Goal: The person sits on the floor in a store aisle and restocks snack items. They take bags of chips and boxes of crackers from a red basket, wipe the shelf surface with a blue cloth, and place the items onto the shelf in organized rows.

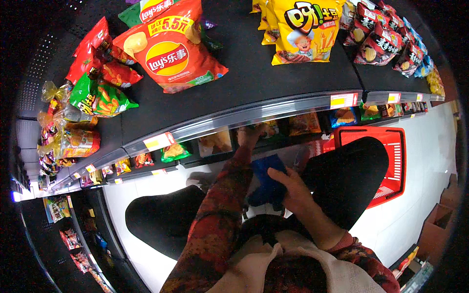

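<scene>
My right hand [297,190] grips a dark blue packet [266,177] between my knees, with the thumb lying across its edge. My left hand [250,134] reaches forward into the shade under the upper shelf's front rail. It is next to a green and yellow snack packet [270,129] on the lower shelf; whether the fingers hold it cannot be made out. To the left of that hand lies a pale brown packet [215,143]. An orange-brown bag [305,123] and a blue chip bag [343,117] are to the right.
Above, the black upper shelf [242,82] bears a red Lay's bag [170,51], yellow snack bags [307,33] and small dark red bags [381,44]. A red shopping basket [397,168] stands on the floor beside my right knee. Cardboard boxes [432,230] sit at the far right.
</scene>
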Demonstrator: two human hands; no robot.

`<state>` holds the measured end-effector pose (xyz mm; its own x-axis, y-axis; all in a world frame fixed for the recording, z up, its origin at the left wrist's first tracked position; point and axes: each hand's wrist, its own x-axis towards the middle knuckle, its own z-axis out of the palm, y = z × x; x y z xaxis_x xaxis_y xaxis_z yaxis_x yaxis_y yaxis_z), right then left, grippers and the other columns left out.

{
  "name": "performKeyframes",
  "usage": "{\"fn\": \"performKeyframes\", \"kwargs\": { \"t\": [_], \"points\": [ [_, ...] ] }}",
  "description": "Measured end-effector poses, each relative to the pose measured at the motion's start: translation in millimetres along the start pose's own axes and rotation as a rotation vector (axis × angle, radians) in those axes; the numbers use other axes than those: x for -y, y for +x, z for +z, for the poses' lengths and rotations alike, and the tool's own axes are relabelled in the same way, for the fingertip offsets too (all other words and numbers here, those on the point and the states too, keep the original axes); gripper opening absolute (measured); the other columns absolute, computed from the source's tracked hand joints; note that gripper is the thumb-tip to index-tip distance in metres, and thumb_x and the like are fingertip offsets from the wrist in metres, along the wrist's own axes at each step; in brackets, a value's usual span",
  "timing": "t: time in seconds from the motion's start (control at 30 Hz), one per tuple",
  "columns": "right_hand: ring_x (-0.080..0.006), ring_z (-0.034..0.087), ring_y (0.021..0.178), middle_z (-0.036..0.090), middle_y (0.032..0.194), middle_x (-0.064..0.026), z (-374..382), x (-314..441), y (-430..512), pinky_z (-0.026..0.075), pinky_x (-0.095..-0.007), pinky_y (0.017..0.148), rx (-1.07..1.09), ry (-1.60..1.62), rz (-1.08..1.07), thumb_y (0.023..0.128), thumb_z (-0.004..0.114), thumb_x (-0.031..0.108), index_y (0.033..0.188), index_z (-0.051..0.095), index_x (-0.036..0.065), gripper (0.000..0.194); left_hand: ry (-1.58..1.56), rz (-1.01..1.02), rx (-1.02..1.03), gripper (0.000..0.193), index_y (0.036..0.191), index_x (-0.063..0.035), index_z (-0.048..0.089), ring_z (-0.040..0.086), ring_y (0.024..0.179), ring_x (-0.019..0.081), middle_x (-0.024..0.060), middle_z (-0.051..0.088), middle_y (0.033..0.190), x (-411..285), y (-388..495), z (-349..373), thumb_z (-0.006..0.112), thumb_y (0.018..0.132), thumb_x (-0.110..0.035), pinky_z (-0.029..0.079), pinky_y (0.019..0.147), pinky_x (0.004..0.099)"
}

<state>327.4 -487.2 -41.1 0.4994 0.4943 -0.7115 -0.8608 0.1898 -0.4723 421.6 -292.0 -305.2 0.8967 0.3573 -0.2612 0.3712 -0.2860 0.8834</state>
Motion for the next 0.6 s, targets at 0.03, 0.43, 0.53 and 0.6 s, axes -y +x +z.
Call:
{"fn": "performKeyframes", "kwargs": {
  "t": [0.03, 0.43, 0.53, 0.6],
  "points": [
    [-0.0242, 0.068, 0.09, 0.068, 0.102, -0.0087, 0, 0, 0, 0.058, -0.0395, 0.079, -0.057, -0.029, 0.033, 0.085, 0.077, 0.03, 0.123, 0.06, 0.005, 0.048, -0.014, -0.006, 0.006, 0.048, 0.106, -0.007, 0.071, 0.064, 0.081, 0.0215, 0.0069, 0.071, 0.092, 0, 0, 1, 0.078, 0.077, -0.043, 0.051, 0.072, 0.0344],
    [-0.0252, 0.067, 0.096, 0.067, 0.11, -0.0088, -8, -10, 5, 0.057, -0.0405, 0.085, -0.052, -0.09, -0.076, 0.086, 0.075, 0.029, 0.126, 0.059, 0.006, 0.049, -0.467, -0.148, 0.112, 0.051, 0.099, -0.0086, 0.074, 0.065, 0.065, 0.0102, 0.0009, 0.072, 0.08, 20, 2, -2, 0.087, 0.069, -0.048, 0.051, 0.058, 0.027],
    [-0.0222, 0.066, 0.099, 0.066, 0.112, -0.0063, -11, -11, 4, 0.056, -0.0397, 0.085, 0.067, 0.109, -0.019, 0.087, 0.075, 0.028, 0.12, 0.061, 0.006, 0.042, -0.322, -0.337, 0.101, 0.043, 0.097, -0.0081, 0.074, 0.064, 0.066, 0.0096, 0.0004, 0.072, 0.081, 22, -2, -5, 0.087, 0.072, -0.041, 0.05, 0.057, 0.0274],
    [-0.0224, 0.066, 0.1, 0.066, 0.113, -0.0064, -10, -9, 3, 0.055, -0.0404, 0.086, -0.074, 0.028, -0.07, 0.088, 0.074, 0.028, 0.121, 0.061, 0.007, 0.042, -0.409, -0.286, 0.141, 0.038, 0.095, -0.0072, 0.073, 0.064, 0.066, 0.0099, 0.0009, 0.072, 0.081, 19, -14, -10, 0.085, 0.075, -0.038, 0.048, 0.054, 0.0264]
  ]
}}
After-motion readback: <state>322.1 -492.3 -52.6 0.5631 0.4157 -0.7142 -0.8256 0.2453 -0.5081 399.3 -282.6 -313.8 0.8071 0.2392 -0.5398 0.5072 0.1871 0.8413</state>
